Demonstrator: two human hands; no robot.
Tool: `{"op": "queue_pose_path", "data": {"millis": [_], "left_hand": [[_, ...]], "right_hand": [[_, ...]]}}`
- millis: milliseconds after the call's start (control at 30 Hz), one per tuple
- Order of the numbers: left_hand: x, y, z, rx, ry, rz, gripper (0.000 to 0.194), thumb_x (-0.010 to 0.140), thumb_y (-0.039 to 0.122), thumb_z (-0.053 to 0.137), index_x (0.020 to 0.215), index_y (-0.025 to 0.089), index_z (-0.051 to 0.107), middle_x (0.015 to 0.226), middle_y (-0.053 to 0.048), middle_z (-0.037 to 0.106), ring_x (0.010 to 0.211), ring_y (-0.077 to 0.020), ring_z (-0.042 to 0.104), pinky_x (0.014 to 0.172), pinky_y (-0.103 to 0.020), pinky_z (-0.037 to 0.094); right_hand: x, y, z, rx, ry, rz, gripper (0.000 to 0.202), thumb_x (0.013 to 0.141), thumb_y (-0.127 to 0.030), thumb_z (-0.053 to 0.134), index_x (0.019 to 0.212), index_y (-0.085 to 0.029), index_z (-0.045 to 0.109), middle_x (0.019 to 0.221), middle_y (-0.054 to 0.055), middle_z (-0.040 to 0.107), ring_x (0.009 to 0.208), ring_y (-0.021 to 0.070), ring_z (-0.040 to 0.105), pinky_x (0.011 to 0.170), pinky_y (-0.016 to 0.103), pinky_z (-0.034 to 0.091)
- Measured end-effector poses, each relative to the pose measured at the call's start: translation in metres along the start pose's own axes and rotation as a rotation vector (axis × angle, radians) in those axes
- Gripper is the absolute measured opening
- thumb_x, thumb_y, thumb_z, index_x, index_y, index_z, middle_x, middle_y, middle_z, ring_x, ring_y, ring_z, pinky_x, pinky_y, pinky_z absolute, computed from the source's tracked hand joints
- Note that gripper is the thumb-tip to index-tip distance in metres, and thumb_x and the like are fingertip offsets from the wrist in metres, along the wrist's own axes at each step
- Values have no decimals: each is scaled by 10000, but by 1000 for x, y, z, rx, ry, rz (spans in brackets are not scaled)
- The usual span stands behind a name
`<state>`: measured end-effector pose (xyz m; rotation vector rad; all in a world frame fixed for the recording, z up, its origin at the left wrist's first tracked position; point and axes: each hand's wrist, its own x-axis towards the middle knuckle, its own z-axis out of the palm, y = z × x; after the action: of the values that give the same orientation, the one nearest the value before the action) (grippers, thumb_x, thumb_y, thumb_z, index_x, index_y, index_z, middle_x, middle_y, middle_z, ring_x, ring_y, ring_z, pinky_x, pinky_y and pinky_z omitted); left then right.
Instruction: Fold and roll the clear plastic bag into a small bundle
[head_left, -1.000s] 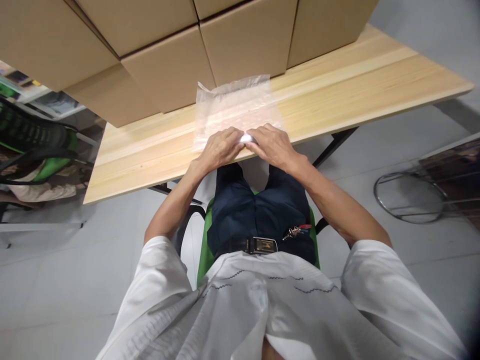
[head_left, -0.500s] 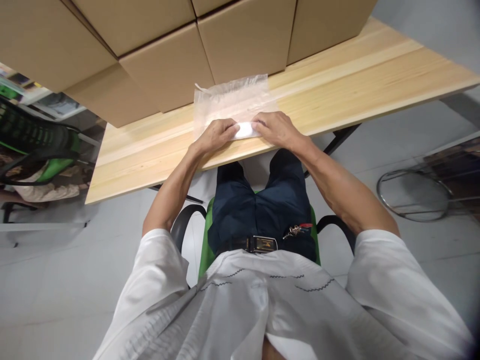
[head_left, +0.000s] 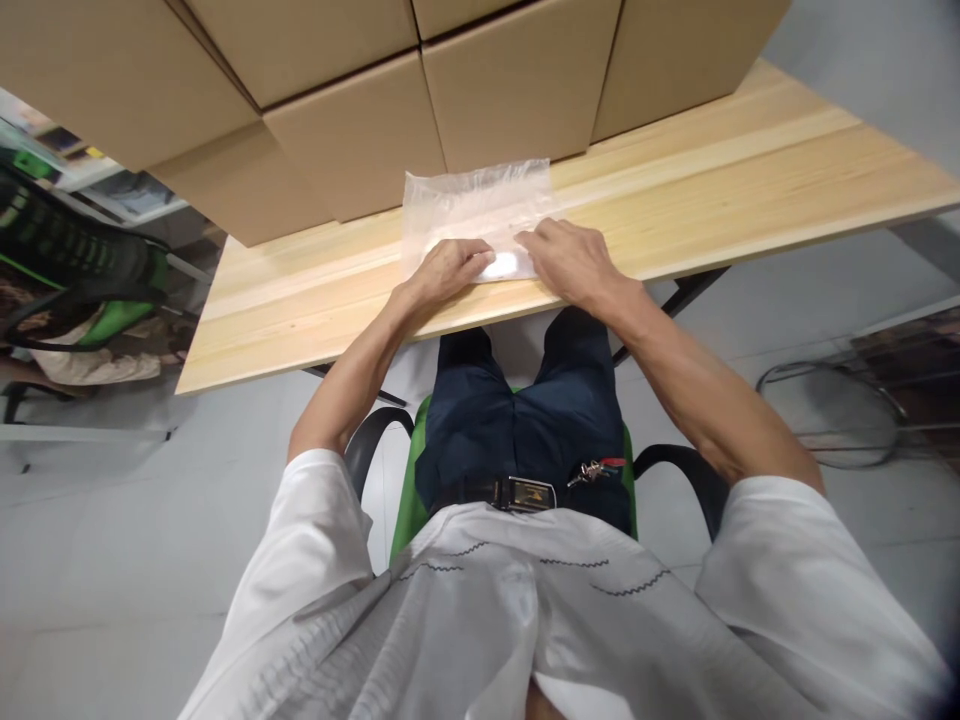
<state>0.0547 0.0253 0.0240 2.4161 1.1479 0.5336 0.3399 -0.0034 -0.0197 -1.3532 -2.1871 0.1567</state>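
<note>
A translucent, wrinkled plastic sheet [head_left: 480,195] lies on the wooden table near its front edge. At its near side shows a bright white, glossy patch [head_left: 504,265]; whether that is a wrapped item or glare on folded plastic, I cannot tell. My left hand [head_left: 450,268] is closed on the sheet's near left part, thumb pointing at the white patch. My right hand [head_left: 570,258] rests at the near right part with its fingers bent together on the plastic, a little apart from the white patch. The undersides of both hands are hidden.
Large cardboard boxes [head_left: 517,85] are stacked along the back of the wooden table [head_left: 720,180]. A green and black chair [head_left: 75,260] and part of another person are at the left. On the floor at right stands a round metal-framed stool [head_left: 832,415].
My right hand has drawn back to the right from the white patch, opening a wider gap between the hands. My left hand stays at the sheet. The whole view has shifted slightly.
</note>
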Motion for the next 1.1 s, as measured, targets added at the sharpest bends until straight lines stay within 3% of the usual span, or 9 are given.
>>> {"op": "queue_pose_path", "data": {"millis": [100,200,400,533,667,900,1100], "left_hand": [[3,1,-3,-18,-24,6,382,1200,433,613,1066,199,884,921,-58,834,926,-248,723,902,-379,588],[5,-1,-3,9,-30,8,406,1233,441,597,1077,202,886,920,-62,841,943,-257,744,932,-390,610],[-16,-2,9,193,106,96,451,1305,546,547,1382,252,880,1369,-181,886,1327,-375,827,1204,-524,629],[-26,-1,14,331,35,161,513,1298,635,557,1532,253,809,1536,-233,839,1500,-453,766,1332,-646,571],[-17,-5,10,402,-26,86,479,1313,572,528,1500,228,804,1446,-233,851,1446,-449,783,1306,-639,572],[13,-18,-10,268,-71,31,492,1314,596,526,1265,213,831,1240,-177,860,1255,-373,817,1181,-512,627],[34,-18,-25,119,-97,-60,353,1193,423,626,1028,185,828,930,-69,793,998,-268,749,995,-420,617]], "right_hand": [[-5,-17,-5,-18,13,-83,453,1258,-382,557,1568,-275,868,1470,210,876,1446,520,739,1268,760,568],[-10,-32,-4,-22,-31,-189,430,1242,-430,664,1618,-319,839,1486,176,875,1465,489,698,1285,703,569],[-9,-31,7,-15,-87,-205,396,1269,-349,638,1578,-205,839,1551,212,858,1411,419,728,1215,576,609],[-2,-20,9,47,-75,-218,390,1272,-400,664,1563,-215,847,1524,203,875,1445,423,749,1229,563,607],[7,-12,4,62,-107,-181,406,1286,-423,605,1538,-237,863,1544,196,884,1440,443,775,1230,569,597],[26,1,-7,42,-139,-29,502,1304,-479,512,1530,-240,891,1454,159,926,1340,437,814,1203,577,588],[39,10,-12,47,-149,49,541,1302,-514,499,1415,-207,930,1380,183,944,1296,432,830,1114,557,629]]}}
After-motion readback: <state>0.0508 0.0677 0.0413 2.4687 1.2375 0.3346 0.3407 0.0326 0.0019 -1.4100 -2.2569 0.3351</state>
